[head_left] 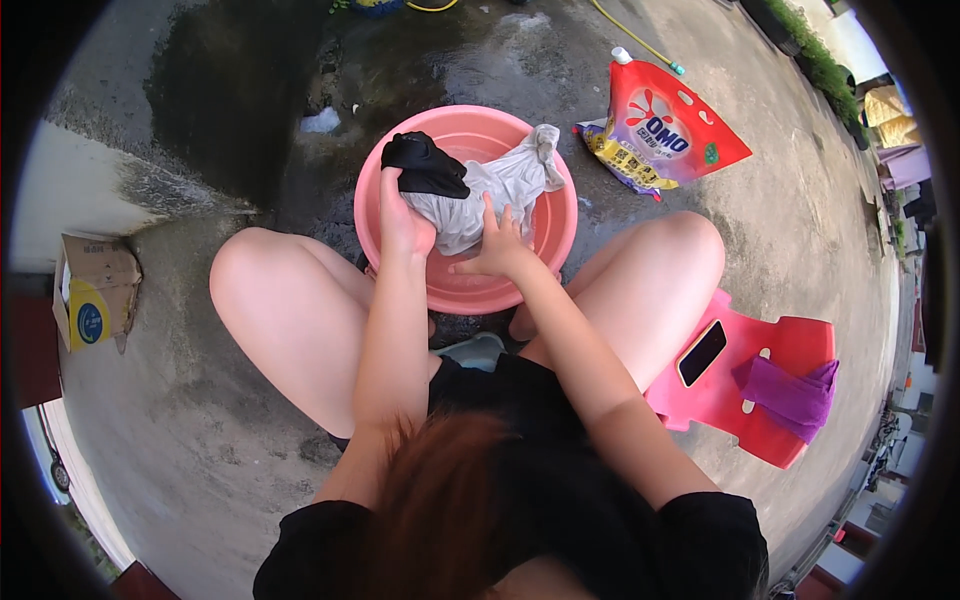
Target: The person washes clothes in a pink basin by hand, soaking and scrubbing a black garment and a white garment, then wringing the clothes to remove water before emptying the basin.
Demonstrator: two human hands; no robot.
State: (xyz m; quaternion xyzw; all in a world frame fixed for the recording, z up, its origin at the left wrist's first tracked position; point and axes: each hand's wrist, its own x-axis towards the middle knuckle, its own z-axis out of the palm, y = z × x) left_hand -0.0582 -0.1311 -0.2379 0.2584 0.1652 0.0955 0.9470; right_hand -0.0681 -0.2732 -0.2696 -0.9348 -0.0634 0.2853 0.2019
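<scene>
The left hand (408,230) is turned palm up inside the near left part of a pink basin (466,113). A bunched black cloth (425,165) lies over its fingers and covers most of them, so I cannot tell whether they grip it or only support it. The right hand (503,248) is open, its fingers spread and its thumb pointing toward the left wrist. A wet pale grey cloth (505,172) lies partly under and beyond those right fingers; whether they press on it is unclear. It runs from beside the left palm to the far right wall of the basin, where one end is bunched up, and the black cloth overlaps its left part.

Beyond the right fingers and to their right, a red detergent bag (655,130) with a white cap is on the concrete ground (230,420), near the end of a yellow hose (634,39). Nearer the body and well right of the fingers, a red and pink plastic stool (755,430) carries a phone (702,353) and a folded purple cloth (795,395). Well left of the left fingers sits an open cardboard box (105,290).
</scene>
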